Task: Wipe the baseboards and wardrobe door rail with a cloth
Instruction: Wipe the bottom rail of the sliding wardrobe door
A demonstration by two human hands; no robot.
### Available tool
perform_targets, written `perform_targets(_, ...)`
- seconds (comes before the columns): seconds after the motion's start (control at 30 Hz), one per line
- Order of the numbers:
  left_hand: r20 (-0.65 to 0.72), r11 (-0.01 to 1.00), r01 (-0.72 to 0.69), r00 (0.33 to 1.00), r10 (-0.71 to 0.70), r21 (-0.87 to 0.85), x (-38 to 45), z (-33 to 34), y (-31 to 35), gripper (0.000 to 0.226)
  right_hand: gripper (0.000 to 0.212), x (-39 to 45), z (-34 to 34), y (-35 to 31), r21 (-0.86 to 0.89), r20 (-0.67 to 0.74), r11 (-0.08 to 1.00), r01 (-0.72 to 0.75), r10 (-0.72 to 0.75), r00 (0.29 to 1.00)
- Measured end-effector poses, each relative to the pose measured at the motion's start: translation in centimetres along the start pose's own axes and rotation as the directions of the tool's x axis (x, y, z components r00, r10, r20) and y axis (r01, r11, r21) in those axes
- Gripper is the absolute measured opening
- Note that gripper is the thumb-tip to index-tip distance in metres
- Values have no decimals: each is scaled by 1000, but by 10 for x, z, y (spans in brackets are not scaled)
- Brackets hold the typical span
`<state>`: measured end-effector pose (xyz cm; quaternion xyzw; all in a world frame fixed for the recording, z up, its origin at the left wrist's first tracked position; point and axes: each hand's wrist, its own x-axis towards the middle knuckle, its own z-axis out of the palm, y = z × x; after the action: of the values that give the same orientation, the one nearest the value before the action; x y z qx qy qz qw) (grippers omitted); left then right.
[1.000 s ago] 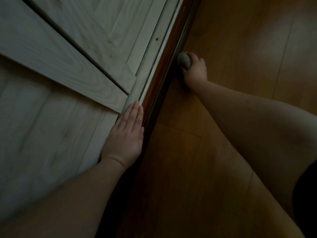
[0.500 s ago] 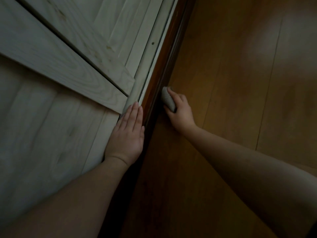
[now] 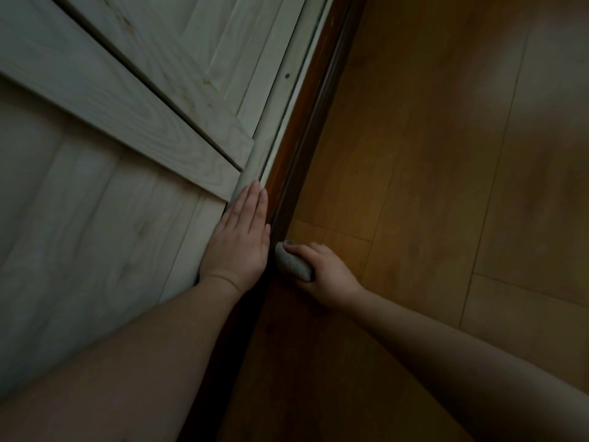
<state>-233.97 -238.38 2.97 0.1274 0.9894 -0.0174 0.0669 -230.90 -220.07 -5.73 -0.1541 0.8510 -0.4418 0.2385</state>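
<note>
My right hand (image 3: 325, 275) grips a bunched grey cloth (image 3: 291, 261) and holds it against the dark brown baseboard (image 3: 306, 100), which runs diagonally from top right down to the bottom centre. My left hand (image 3: 239, 237) lies flat with straight fingers on the pale lower edge of the wardrobe door (image 3: 95, 218), just left of the cloth. A pale door rail (image 3: 283, 90) runs between the wardrobe panels and the baseboard.
Light wood wardrobe panels (image 3: 143, 74) fill the left half, one overlapping the other. Orange-brown wooden floor (image 3: 446, 154) fills the right half. The scene is dim.
My right hand has slid the cloth along the baseboard toward me, from far up the strip to level with my left hand. The left hand has stayed in place.
</note>
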Motion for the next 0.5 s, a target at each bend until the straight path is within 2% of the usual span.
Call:
perform_targets(0.07, -3, 1000, 0, 1000, 0, 3, 0, 1, 1, 62, 68, 0, -15, 7, -90, 80, 991, 103, -96, 992)
perform_targets(0.13, 6, 1000, -1, 1000, 1, -6, -1, 1, 0, 62, 69, 3, -33, 15, -56, 48, 993, 103, -101, 994)
perform_targets(0.2, -1, 1000, -7, 1000, 7, -7, -2, 3, -1, 61, 68, 12, -57, 23, 72, -152, 997, -21, 32, 988)
perform_targets(0.3, -26, 1000, -10, 1000, 10, 11, 0, 4, -2, 59, 63, 39, -99, 30, 195, -388, 968, -159, 225, 894)
perform_targets(0.4, -40, 1000, -4, 999, 5, 30, 0, 5, -1, 59, 61, 69, -140, 29, 240, -491, 956, -171, 272, 828)
perform_targets(0.5, -40, 999, -2, 999, 4, 41, 0, 5, -1, 59, 58, 103, -166, 16, 237, -583, 964, -116, 237, 777)
